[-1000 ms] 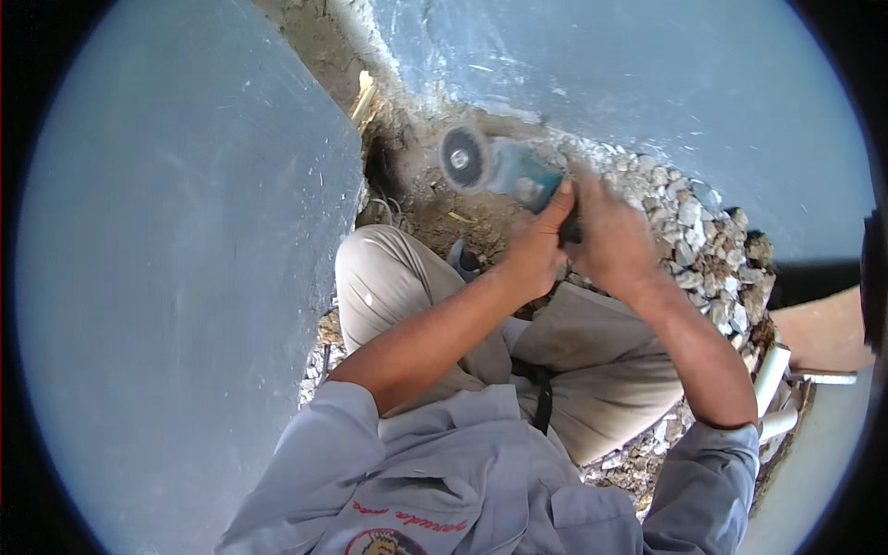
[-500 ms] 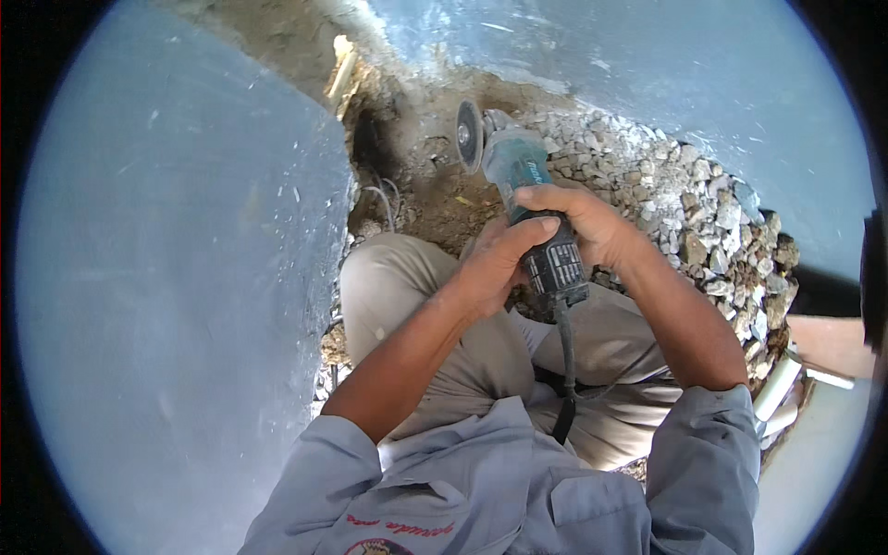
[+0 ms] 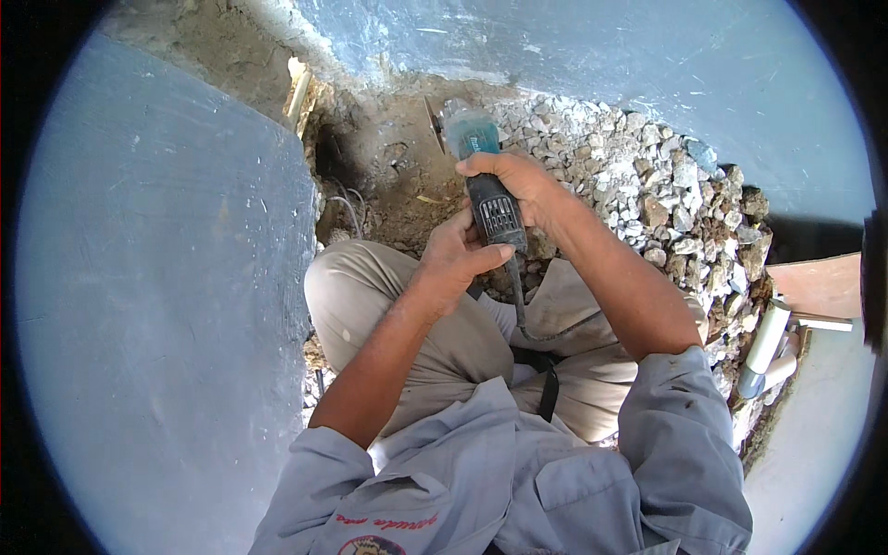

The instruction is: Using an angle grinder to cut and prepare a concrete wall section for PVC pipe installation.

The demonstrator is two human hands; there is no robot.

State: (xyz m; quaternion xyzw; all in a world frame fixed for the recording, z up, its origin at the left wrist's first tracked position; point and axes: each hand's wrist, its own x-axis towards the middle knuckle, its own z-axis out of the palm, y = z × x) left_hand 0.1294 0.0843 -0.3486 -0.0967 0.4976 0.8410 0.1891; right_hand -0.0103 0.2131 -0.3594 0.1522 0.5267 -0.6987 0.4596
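A teal-and-black angle grinder [image 3: 492, 208] is held in both hands over the dirt hollow, its head pointing away from me and its disc seen nearly edge-on at the left. My right hand [image 3: 527, 190] is closed on the body from the right, thumb across the top just behind the teal housing. My left hand [image 3: 449, 259] grips the rear from the left, thumb near the cord's exit. The power cord [image 3: 521, 305] hangs down over my crossed legs [image 3: 361, 287]. Broken stones [image 3: 647, 185] lie beside and beyond the tool.
Bluish-grey walls [image 3: 166, 277] [image 3: 647, 51] stand left and ahead, with a splintered pale piece [image 3: 299, 92] at the left corner. Thin wires [image 3: 354, 213] poke from the dark cavity. White pipe pieces [image 3: 768, 342] and a pinkish board [image 3: 819, 287] lie at the right.
The grinder has turned from pointing left to pointing forward, its disc now edge-on. My left hand has slid back toward its rear. The view has shifted somewhat.
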